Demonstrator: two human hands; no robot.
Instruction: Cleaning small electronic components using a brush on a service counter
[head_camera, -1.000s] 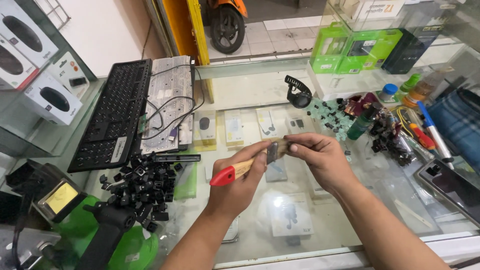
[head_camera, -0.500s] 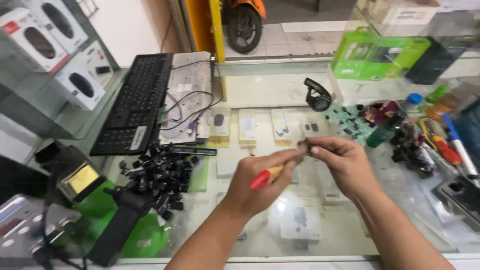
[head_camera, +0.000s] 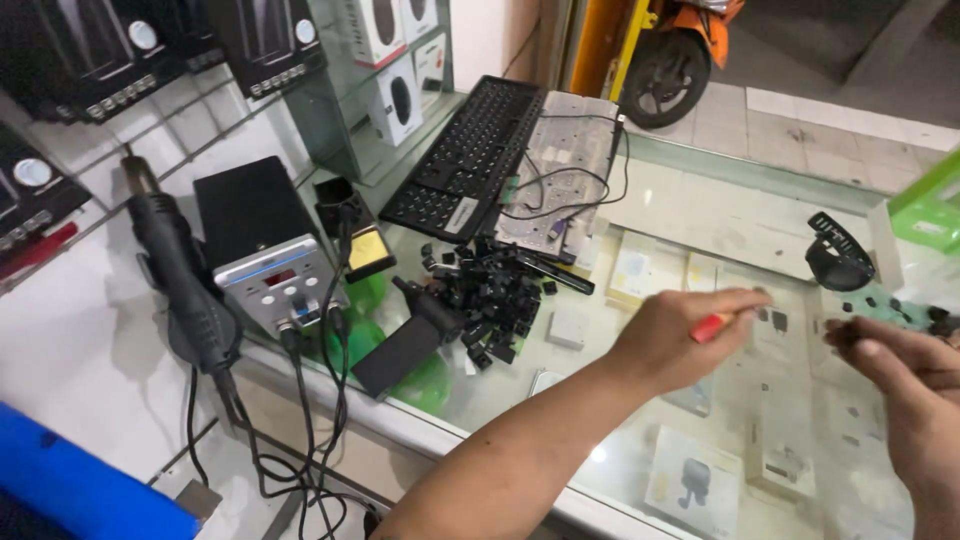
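Now left hand (head_camera: 668, 340) clenched on a red-handled tool (head_camera: 712, 326), long axis toward upper right; right hand (head_camera: 905, 370) fingers loose.

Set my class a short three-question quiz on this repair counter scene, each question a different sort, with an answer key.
1. True or false: the left hand holds a red-handled tool.
2. Multiple choice: the pile of loose black keycaps lies
A. on the black keyboard
B. on the glass counter, in front of the keyboard
C. in the right hand
3. Fill the gap: the hot-air handpiece hangs to the ____ of the grey soldering station in the picture.

Key
1. True
2. B
3. left
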